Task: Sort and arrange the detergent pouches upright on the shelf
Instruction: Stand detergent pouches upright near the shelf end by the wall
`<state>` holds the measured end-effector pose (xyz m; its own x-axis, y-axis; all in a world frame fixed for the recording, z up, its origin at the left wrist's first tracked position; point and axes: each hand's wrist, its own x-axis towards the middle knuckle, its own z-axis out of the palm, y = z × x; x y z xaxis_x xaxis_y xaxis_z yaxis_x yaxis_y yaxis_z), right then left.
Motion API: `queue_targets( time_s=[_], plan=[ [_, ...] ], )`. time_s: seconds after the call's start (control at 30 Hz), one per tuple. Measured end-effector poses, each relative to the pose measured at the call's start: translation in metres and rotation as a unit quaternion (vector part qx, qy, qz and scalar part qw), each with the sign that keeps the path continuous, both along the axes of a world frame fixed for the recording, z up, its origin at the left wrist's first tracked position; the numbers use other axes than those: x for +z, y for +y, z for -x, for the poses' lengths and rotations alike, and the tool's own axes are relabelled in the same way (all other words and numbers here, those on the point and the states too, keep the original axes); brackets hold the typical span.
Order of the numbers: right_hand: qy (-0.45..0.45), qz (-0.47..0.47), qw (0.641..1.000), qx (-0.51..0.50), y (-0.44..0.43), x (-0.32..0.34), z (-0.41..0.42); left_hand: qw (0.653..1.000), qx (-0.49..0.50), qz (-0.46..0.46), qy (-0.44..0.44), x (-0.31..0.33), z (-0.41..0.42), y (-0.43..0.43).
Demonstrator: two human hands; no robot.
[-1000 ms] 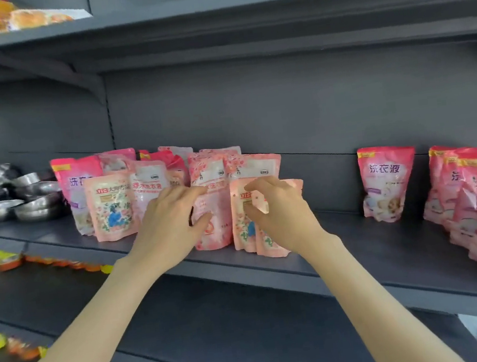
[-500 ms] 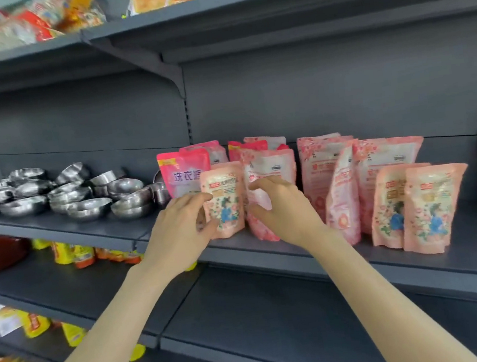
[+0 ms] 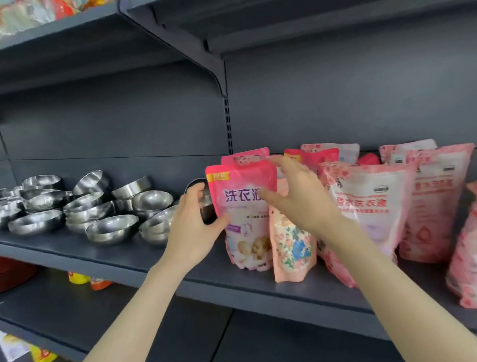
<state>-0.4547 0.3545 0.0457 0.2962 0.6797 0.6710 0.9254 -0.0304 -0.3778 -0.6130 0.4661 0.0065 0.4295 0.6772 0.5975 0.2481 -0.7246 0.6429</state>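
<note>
Both hands are up at the left end of the pouch row: the left hand [image 3: 190, 228] curves round the left edge of the bright pink pouch [image 3: 242, 198] with its thumb touching the front, though whether the fingers pinch it from behind I cannot tell. The right hand [image 3: 302, 200] is spread, its fingers relaxed over that pouch's upper right corner. The pouch stands upright on the shelf [image 3: 139, 262], just right of the steel bowls [image 3: 111, 229], with the peach floral pouch [image 3: 292, 246] touching its right side and the pale pink pouches [image 3: 370, 209] further right, some of them leaning. The step in hand looks like squaring up this end pouch. The next move probably calls for a grip on both side edges, then setting it straight without tipping its peach neighbour or knocking the bowls. Half a second ago both hands pinched the peach floral pouch, in front of the bright pink one; now they have let it go, it stands free, and they have shifted to the bright pink pouch.
</note>
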Motion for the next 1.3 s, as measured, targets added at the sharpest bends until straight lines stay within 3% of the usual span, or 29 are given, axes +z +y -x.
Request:
queue_targets(
  time_s=[0.27,0.5,0.8,1.0,1.17,1.3],
  plan=[
    [0.035,0.025,0.999,-0.011,0.058,0.014,-0.018,0.964,-0.146,0.190,-0.113,-0.001,-0.035,0.068],
    [0.030,0.004,0.998,-0.048,0.073,0.027,-0.014,0.949,-0.203,0.184,-0.154,-0.004,-0.050,0.090],
    [0.135,-0.101,0.985,-0.023,0.071,0.037,0.047,0.917,-0.277,0.167,-0.235,0.019,-0.014,0.100],
    [0.250,-0.233,0.940,0.011,0.059,0.023,0.092,0.885,-0.319,0.203,-0.270,0.027,0.016,0.082],
    [0.391,-0.204,0.895,0.063,0.030,-0.006,0.116,0.862,-0.357,0.228,-0.277,0.026,0.027,0.046],
    [0.393,-0.287,0.873,0.033,-0.014,-0.015,0.123,0.836,-0.414,0.247,-0.262,0.025,0.025,-0.002]
  ],
)
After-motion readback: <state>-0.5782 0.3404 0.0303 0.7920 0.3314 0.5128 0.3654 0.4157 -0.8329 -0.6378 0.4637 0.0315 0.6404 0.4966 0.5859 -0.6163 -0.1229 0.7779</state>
